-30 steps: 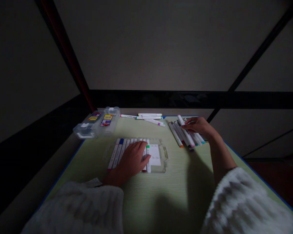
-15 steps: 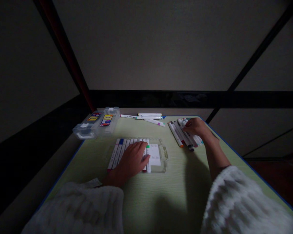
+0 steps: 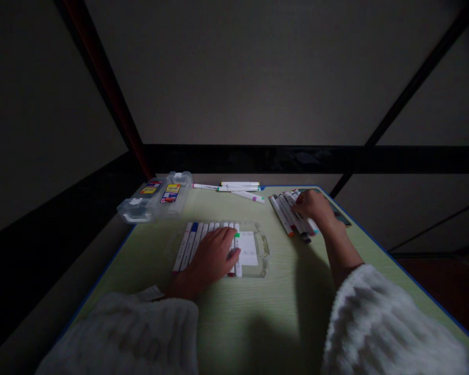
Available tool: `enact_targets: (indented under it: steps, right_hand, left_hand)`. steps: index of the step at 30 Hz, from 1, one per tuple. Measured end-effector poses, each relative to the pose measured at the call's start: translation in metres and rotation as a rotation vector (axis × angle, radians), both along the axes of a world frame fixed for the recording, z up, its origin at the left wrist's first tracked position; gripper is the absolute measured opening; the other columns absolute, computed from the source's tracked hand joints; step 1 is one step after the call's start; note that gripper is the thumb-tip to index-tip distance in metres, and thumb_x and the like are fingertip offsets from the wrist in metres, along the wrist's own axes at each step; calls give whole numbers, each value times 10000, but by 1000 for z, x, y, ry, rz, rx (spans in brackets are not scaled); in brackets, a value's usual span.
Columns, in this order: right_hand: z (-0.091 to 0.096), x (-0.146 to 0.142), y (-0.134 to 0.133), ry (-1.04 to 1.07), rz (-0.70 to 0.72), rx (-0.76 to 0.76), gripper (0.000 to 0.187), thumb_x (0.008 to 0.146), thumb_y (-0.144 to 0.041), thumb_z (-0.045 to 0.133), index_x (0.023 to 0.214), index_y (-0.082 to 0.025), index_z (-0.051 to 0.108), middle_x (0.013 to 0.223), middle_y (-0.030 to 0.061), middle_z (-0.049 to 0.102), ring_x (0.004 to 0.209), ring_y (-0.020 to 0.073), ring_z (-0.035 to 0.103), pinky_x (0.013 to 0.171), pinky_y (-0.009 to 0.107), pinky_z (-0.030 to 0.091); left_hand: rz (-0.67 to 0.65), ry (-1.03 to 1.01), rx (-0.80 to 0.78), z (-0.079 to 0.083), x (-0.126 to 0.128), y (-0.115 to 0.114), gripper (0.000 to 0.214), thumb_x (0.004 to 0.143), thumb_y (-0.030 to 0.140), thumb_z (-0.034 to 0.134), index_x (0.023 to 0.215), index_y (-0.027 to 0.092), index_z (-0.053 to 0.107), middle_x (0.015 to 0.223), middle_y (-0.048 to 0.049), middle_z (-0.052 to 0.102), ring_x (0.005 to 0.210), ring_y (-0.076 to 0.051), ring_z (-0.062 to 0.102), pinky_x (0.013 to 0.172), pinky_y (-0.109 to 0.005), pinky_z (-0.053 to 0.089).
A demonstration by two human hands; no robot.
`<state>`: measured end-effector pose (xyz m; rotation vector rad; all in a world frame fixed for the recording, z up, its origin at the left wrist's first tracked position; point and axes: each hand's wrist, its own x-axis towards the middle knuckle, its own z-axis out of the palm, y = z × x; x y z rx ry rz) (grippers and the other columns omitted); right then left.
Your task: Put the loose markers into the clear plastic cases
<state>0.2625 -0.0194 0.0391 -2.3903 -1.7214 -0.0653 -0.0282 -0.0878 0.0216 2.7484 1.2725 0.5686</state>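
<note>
A clear plastic tray [image 3: 260, 248] lies in the middle of the green table [image 3: 258, 312] with a row of several white markers [image 3: 191, 242] in it. My left hand [image 3: 213, 256] lies flat on those markers, fingers stretched out. To the right, my right hand [image 3: 316, 207] rests on a loose bunch of markers [image 3: 287, 214], fingers curled over them; whether it grips one is unclear.
A clear case [image 3: 156, 198] with coloured stickers lies at the far left corner. A few loose markers [image 3: 240, 189] lie at the far edge. A dark flat object [image 3: 340, 216] lies beside my right hand. The table's right edge is close. White fluffy sleeves cover both arms.
My right hand set down the marker it held raised and slid slightly left over the bunch, uncovering a dark object on the right. My left hand has not moved.
</note>
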Motion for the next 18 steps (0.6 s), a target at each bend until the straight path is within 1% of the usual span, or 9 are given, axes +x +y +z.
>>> enact_targets:
  steps: [5, 18]
  right_hand:
    - [-1, 0, 2, -7, -23, -18, 238, 643, -265, 581, 837, -158, 666, 787, 112, 675, 755, 242, 644, 593, 263, 436]
    - [-2, -2, 0, 11, -32, -28, 241, 628, -280, 580, 830, -174, 661, 808, 110, 677, 771, 246, 643, 566, 258, 422]
  left_hand:
    - [-17, 2, 13, -1, -1, 0, 258, 767, 188, 519, 1019, 148, 482, 969, -87, 589, 925, -238, 537, 827, -361, 446]
    - [-20, 5, 22, -2, 0, 1, 265, 769, 189, 526, 1024, 124, 497, 968, -96, 594, 915, -238, 542, 818, -358, 450]
